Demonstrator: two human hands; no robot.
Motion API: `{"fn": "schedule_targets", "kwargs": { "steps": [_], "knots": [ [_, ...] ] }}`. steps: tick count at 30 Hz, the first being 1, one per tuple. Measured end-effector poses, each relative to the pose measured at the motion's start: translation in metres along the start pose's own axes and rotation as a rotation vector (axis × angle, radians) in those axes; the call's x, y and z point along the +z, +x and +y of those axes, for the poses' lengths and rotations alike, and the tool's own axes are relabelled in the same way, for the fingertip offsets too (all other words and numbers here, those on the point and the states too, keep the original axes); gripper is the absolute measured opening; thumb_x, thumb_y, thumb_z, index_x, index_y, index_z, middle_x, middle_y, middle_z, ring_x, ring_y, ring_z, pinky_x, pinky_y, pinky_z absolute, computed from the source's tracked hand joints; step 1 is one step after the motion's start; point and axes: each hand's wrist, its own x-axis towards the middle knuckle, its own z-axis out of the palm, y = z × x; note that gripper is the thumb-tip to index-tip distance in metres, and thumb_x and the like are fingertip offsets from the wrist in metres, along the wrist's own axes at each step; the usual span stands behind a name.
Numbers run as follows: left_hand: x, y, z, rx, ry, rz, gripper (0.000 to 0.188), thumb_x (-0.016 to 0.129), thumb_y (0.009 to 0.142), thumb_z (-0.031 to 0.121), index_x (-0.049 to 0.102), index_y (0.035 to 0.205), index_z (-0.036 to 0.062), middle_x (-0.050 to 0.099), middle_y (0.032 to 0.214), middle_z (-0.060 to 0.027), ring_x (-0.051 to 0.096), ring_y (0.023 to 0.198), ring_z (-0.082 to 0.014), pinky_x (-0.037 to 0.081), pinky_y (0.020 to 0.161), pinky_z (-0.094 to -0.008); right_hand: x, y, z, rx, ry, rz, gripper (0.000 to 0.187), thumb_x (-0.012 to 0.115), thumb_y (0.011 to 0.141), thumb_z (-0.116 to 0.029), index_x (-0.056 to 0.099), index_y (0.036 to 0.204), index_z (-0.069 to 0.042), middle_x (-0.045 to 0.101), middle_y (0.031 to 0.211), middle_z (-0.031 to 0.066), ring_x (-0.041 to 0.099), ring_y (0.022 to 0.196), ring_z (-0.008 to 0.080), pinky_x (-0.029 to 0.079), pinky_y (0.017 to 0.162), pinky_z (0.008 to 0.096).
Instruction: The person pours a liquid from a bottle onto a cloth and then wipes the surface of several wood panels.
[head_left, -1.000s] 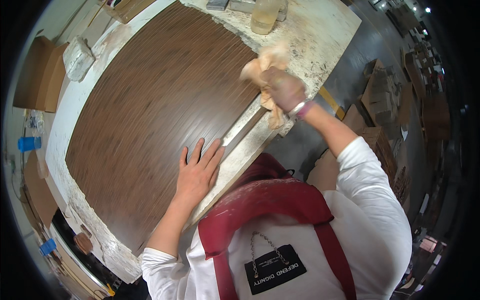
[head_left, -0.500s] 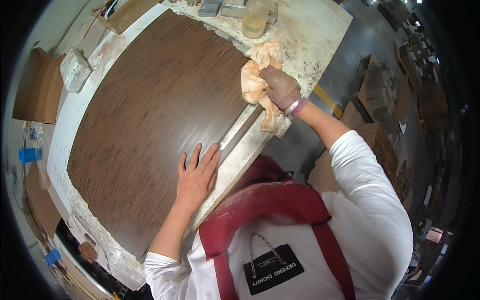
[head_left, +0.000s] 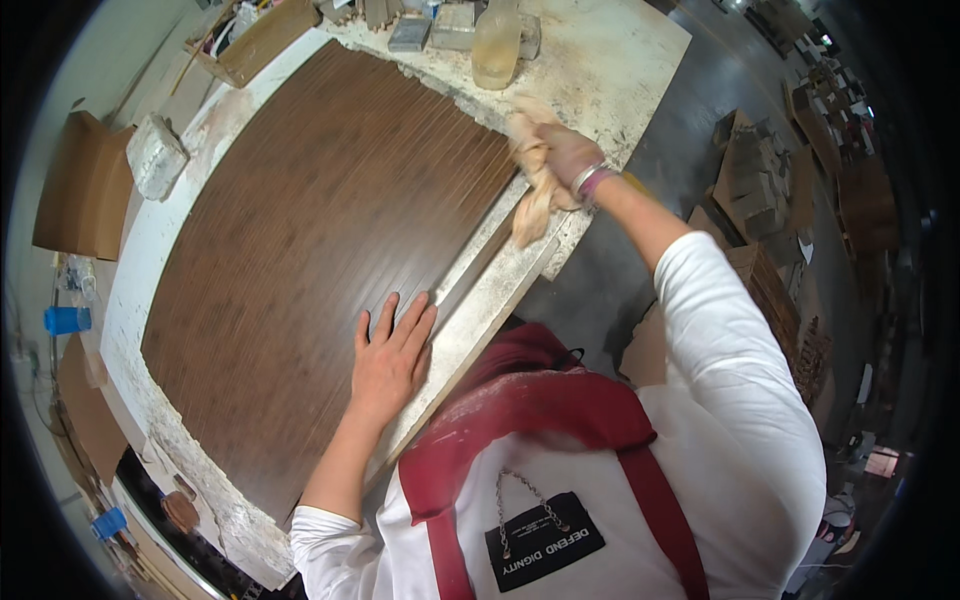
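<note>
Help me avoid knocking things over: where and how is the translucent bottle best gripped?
Probably around the middle of the translucent bottle, coming from the near side: it appears to stand upright, its rounded body is unblocked there, and a grey block sits behind it.

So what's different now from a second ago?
The right hand moved the crumpled cloth a little to the right, at the right end of the brown panel. Its grip stayed. The left hand still lies flat near the panel's front edge.

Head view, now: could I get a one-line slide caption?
Left hand resting on a brown lined panel, right hand gripping a peach cloth at its right-hand corner.
</note>
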Motion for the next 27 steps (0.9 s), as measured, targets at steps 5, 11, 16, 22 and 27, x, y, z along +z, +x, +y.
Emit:
{"fn": "schedule_targets", "kwargs": {
  "steps": [5,11,16,22,27],
  "knots": [
    [0.006,0.002,-0.004,0.014,-0.003,0.026,0.051,0.062,0.088,0.018,0.049,0.137,0.0175,0.039,0.15,-0.0031,0.039,0.136,-0.0306,0.029,0.107,-0.0585,-0.024,0.016,0.119,0.057,0.309,0.189,0.028,0.055,0.091,-0.024,0.063,0.112,-0.008,0.067,0.104,0.0184,0.066,0.092,0.0305,0.05,0.084,0.0383],
    [0.001,-0.001,0.005,0.053,-0.001,-0.04,0.066,0.07,0.078,0.013,0.047,0.14,0.0171,0.038,0.151,-0.0016,0.034,0.139,-0.0313,0.025,0.11,-0.0569,-0.036,-0.018,0.091,0.405,1.266,0.148,0.039,0.067,0.089,-0.022,0.063,0.115,0.006,0.067,0.111,0.0096,0.064,0.095,0.0183,0.051,0.083,0.0304],
    [0.02,-0.001,0.012,0.077,0.065,-0.009,0.069,0.072,0.076,0.013,0.046,0.14,0.018,0.038,0.15,-0.0027,0.036,0.138,-0.0307,0.026,0.109,-0.0577,-0.009,-0.018,0.071,0.29,1.105,0.126,0.041,0.068,0.088,-0.022,0.062,0.116,0.006,0.066,0.112,0.013,0.065,0.097,0.0201,0.051,0.085,0.0297],
    [0.016,-0.001,0.011,-0.058,0.059,-0.019,0.077,0.074,0.074,0.016,0.039,0.143,0.0129,0.024,0.155,-0.0143,0.034,0.138,-0.0323,0.024,0.111,-0.0591,0.014,-0.031,0.022,0.278,0.698,0.122,0.05,0.061,0.09,-0.04,0.062,0.114,0.004,0.067,0.107,0.0137,0.062,0.096,0.0242,0.046,0.085,0.0338],
    [0.0,0.007,0.009,-0.181,0.033,-0.013,0.079,0.072,0.075,0.021,0.037,0.145,0.0078,0.033,0.153,-0.0113,0.036,0.137,-0.0322,0.027,0.11,-0.0556,-0.012,-0.03,0.018,0.118,0.445,0.143,0.04,0.059,0.091,-0.037,0.064,0.108,0.0,0.067,0.094,0.015,0.063,0.085,0.0256,0.048,0.079,0.0365]
  ]
}}
